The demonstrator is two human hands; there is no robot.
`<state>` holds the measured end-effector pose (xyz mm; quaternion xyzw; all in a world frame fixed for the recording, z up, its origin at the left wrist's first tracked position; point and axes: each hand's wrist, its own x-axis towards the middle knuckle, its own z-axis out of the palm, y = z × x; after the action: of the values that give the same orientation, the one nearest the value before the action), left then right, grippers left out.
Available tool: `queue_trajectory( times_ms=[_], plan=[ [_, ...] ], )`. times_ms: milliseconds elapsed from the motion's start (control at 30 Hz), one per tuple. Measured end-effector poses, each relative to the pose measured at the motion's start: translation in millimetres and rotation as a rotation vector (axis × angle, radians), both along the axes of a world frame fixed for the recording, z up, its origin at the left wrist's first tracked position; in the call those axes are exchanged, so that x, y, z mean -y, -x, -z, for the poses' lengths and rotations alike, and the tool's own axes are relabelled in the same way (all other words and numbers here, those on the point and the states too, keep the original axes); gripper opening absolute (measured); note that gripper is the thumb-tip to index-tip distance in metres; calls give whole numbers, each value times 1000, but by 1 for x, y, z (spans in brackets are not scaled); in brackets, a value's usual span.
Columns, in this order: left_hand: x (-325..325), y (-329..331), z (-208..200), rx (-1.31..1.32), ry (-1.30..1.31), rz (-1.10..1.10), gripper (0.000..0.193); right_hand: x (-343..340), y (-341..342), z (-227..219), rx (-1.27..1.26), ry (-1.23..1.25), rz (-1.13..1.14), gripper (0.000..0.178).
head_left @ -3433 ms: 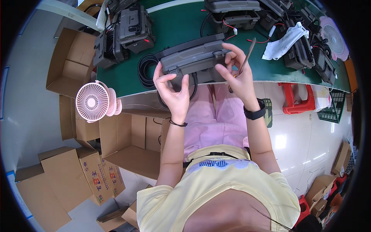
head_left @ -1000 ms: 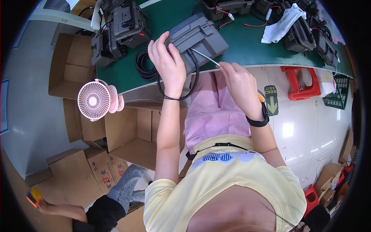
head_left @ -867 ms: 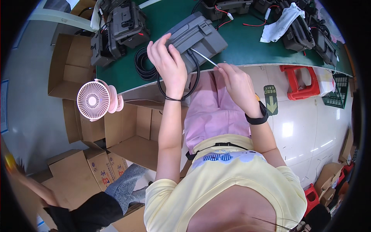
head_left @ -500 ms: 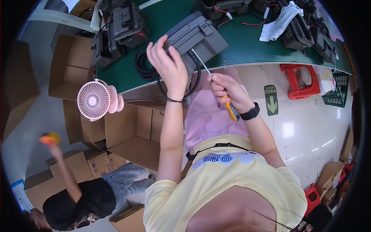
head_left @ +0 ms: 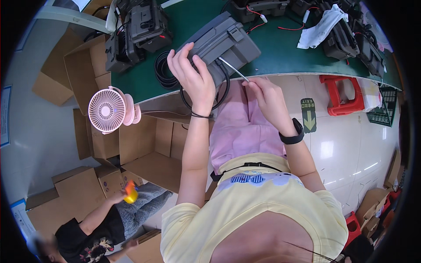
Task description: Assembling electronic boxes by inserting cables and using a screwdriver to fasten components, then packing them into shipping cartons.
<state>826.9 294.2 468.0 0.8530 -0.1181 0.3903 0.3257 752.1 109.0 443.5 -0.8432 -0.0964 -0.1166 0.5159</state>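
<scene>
A grey hard case (head_left: 226,44) lies tilted near the front edge of the green table. My left hand (head_left: 195,81) rests against its left end, fingers stretched out and apart. Closed around a screwdriver (head_left: 232,69) is my right hand (head_left: 268,100), with its back turned up. The metal shaft slants up and left, and its tip meets the case's near side beside a cable outlet; what it touches there is too small to tell. My hand hides the screwdriver's handle. A black cable (head_left: 227,87) loops from the case past my left wrist to a coil (head_left: 163,72).
More grey cases (head_left: 149,28) stand at the table's far left and right, some with red wires. A pink fan (head_left: 106,110) is at the left corner. Cardboard boxes (head_left: 151,168) lie below, near another person holding a yellow-orange object (head_left: 130,193). A red stool (head_left: 342,94) stands right.
My right hand has turned over and shifted slightly up and right, so the orange handle no longer shows. The left hand has hardly moved. The other person's arm has swung down and right.
</scene>
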Motion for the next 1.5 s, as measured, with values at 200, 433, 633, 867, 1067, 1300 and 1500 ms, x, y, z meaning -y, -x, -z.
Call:
queue_trajectory(
  times_ms=[200,433,633,867,1067,1300,1500],
  plan=[
    [7,-3,-2,7,-34,-32,28,-5,-1,5,75,93,92,18],
    [5,0,-3,90,-142,-3,27,12,-6,4,-906,-927,-366,27],
    [9,2,-2,74,-106,-53,26,9,10,1,-597,-469,-251,28],
    [2,-9,-2,0,-57,-39,25,-8,10,0,-607,-496,-255,30],
    [0,-7,-2,29,-107,-13,24,-28,14,0,-774,-917,-354,25],
    [-1,-7,-1,41,-66,25,23,-38,15,7,-524,-544,-220,24],
    [-4,-6,-1,30,-16,15,22,-39,18,3,-808,-972,-327,24]
  ],
)
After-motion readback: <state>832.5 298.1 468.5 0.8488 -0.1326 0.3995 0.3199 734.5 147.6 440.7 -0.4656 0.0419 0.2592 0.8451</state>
